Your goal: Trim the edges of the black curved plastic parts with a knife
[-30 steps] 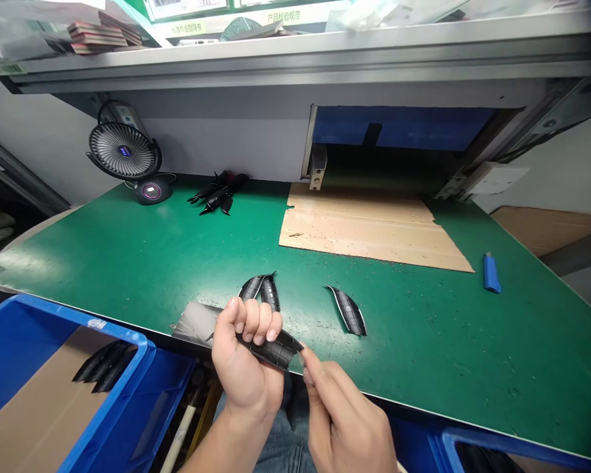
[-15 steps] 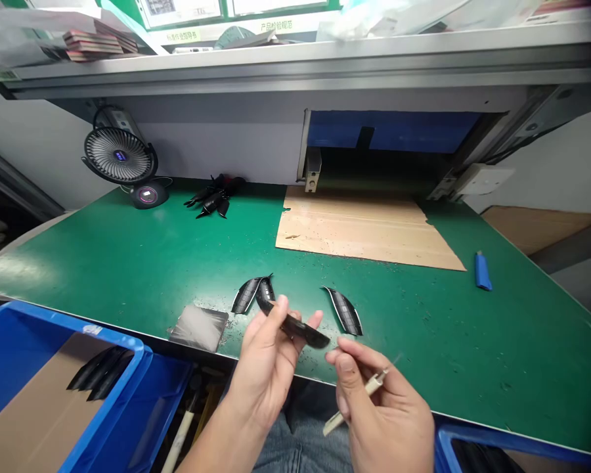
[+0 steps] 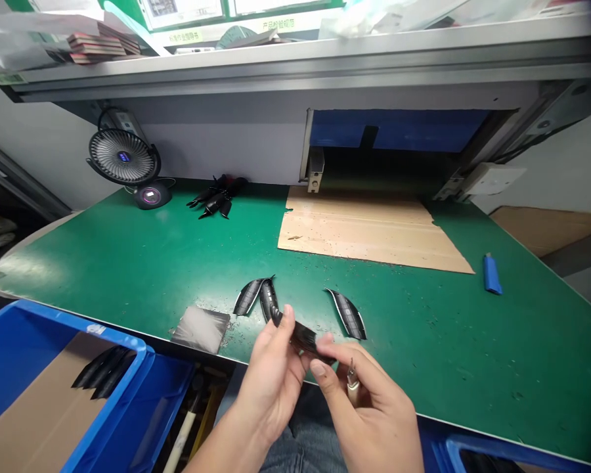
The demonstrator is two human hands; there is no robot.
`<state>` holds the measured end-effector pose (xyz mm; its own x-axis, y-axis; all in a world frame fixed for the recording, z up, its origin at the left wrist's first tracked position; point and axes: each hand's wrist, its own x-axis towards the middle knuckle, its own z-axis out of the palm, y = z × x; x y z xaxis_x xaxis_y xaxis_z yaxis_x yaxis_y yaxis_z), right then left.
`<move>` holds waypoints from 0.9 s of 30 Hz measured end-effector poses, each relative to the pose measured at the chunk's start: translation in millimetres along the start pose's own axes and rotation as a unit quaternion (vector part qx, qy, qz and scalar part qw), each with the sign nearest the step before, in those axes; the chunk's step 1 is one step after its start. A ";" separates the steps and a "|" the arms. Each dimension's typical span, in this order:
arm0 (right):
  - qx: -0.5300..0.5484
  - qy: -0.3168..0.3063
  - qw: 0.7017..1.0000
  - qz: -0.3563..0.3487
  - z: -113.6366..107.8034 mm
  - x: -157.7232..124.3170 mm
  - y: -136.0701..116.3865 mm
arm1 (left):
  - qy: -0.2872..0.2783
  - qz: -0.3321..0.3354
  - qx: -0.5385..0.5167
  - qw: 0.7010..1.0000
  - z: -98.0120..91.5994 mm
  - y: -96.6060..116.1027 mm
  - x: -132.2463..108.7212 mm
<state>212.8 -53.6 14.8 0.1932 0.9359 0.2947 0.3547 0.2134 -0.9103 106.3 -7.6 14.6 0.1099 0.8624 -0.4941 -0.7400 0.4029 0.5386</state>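
At bottom centre, the left hand [image 3: 270,381] pinches a curved, glossy black strip [image 3: 303,338]; the right hand [image 3: 369,410] grips a thin pale-handled tool [image 3: 352,387].

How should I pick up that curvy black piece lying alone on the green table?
Pinch the curved black piece across its narrow width near the wider middle, coming straight down from above. It lies flat, apart from the other pieces, and its ends taper to thin points.

Head-worn camera, facing forward and down, close above green bench [image 3: 128,263]
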 end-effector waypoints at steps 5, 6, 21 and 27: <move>-0.213 -0.075 0.962 -0.151 -19.0 -0.7 50.6 | 0.127 0.266 0.349 0.890 -45.7 13.5 14.1; -0.273 -0.083 0.944 -0.168 -21.4 0.5 64.8 | 0.158 0.334 0.446 0.815 -57.9 23.3 17.5; -0.379 0.077 0.919 0.076 -60.4 23.8 104.7 | 0.138 0.358 0.787 0.484 -93.4 80.2 71.8; -0.387 0.058 0.914 0.110 -67.5 35.6 124.7 | -0.104 0.378 0.786 0.478 -84.1 79.1 61.6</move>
<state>325.6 -12.6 -68.6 0.4174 0.8869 0.1980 0.8274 -0.2809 -0.4863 -1.2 51.6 -30.7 0.3904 0.8895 0.2377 0.7740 -0.4568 0.4384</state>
